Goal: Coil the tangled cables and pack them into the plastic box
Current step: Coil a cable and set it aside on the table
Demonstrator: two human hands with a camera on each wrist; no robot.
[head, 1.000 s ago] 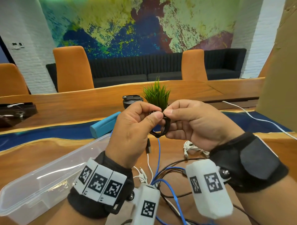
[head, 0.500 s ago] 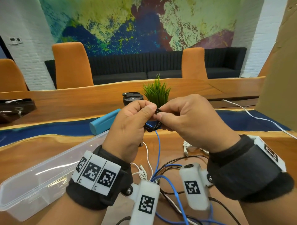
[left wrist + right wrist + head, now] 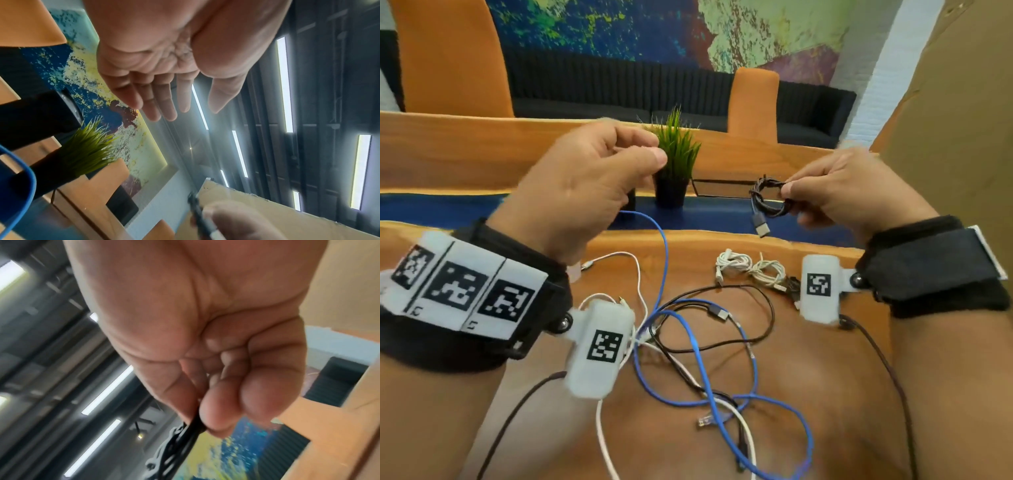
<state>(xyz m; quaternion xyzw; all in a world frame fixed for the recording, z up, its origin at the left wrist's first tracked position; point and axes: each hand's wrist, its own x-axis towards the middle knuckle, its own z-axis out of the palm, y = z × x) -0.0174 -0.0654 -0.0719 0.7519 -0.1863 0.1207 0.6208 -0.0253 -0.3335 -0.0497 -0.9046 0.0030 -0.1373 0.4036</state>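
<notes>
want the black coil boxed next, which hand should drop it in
Right. The right hand already pinches the black coiled cable, wound up with its USB plug dangling. The left hand holds nothing, fingers relaxed in its wrist view. The box isn't in view now, so reach can't be judged.

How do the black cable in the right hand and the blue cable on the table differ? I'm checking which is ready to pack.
The black cable is wound into a small tight coil; the blue cable sprawls in wide loose loops. The black cable is lifted, pinched by the right hand; the blue cable lies on the table, tangled with other cables. Both are still outside any box.
</notes>
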